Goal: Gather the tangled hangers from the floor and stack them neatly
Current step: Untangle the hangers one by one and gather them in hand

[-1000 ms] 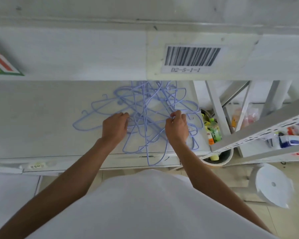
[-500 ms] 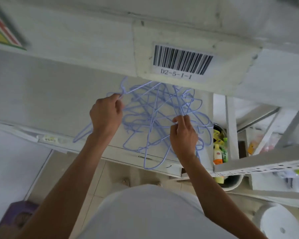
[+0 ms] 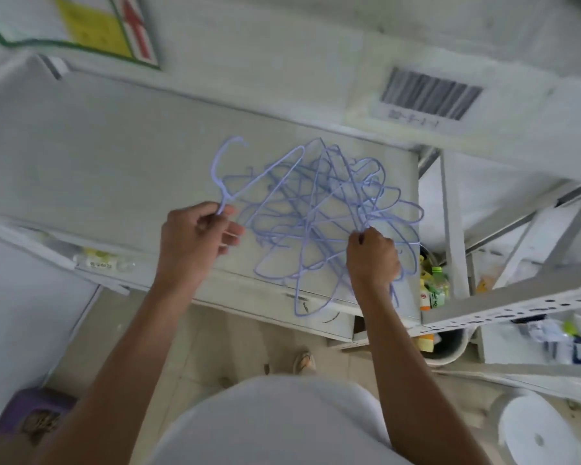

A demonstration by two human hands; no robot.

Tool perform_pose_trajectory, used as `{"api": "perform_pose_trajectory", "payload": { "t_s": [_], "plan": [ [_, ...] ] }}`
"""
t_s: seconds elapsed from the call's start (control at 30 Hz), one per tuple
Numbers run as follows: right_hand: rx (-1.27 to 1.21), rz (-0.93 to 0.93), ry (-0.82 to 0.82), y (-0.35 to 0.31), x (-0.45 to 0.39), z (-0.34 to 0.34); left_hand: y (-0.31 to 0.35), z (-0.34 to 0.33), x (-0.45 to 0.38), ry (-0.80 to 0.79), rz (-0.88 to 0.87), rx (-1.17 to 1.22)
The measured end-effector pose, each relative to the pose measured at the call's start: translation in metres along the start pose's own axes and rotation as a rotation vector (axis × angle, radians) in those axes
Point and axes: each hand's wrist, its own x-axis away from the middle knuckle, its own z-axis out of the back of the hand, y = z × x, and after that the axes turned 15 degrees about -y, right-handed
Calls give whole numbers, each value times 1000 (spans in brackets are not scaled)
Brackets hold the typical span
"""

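We see white shirt (image 3: 282,427) nearest, bare forearms reaching forward. Left hand (image 3: 195,239) pinches neck of one lilac hanger (image 3: 222,172), its hook curving up beyond fingers. Right hand (image 3: 373,256) clenched around wires at near right edge of tangled hangers (image 3: 319,209). We note tangle sits between both hands and beyond them, over pale shelf board (image 3: 114,156). Right of right hand: bin of bottles (image 3: 433,290). Farthest, beyond right hand: blurred barcode label (image 3: 430,95).

A single head-worn camera looks steeply down, close over a somewhat blurred white shelf (image 3: 114,156).
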Motion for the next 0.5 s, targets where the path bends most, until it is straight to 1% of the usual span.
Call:
{"api": "perform_pose_trajectory", "payload": {
  "t_s": [0.13,0.23,0.33,0.5],
  "plan": [
    [-124,164,142,-33,33,1,0,20,7,-113,36,193],
    [-257,286,195,-69,51,5,-3,34,4,-156,15,216],
    [-279,417,191,-98,76,9,-6,41,0,-179,-6,190],
    [-319,536,178,-126,133,0,-5,28,-1,-224,-6,207]
  ]
}}
